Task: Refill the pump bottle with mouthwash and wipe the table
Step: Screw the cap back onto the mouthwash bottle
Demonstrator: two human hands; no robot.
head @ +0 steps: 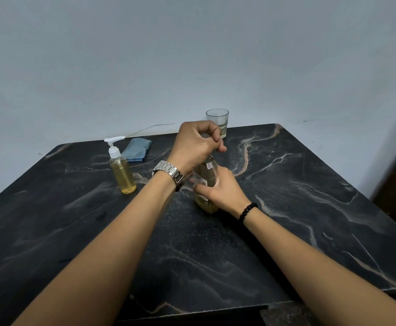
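A clear mouthwash bottle [207,171] with yellow liquid stands upright in the middle of the black marble table [310,208]. My right hand [220,191] wraps around its body. My left hand [198,143], wearing a metal watch, curls over the bottle's top, hiding the cap. To the left stands the pump bottle [121,170], its white pump head in place, holding yellow liquid. A folded blue cloth [137,149] lies behind it.
A drinking glass [217,122] with a little liquid stands at the table's far edge, just behind my left hand. A wall runs close behind the table. The table's front edge is near my elbows.
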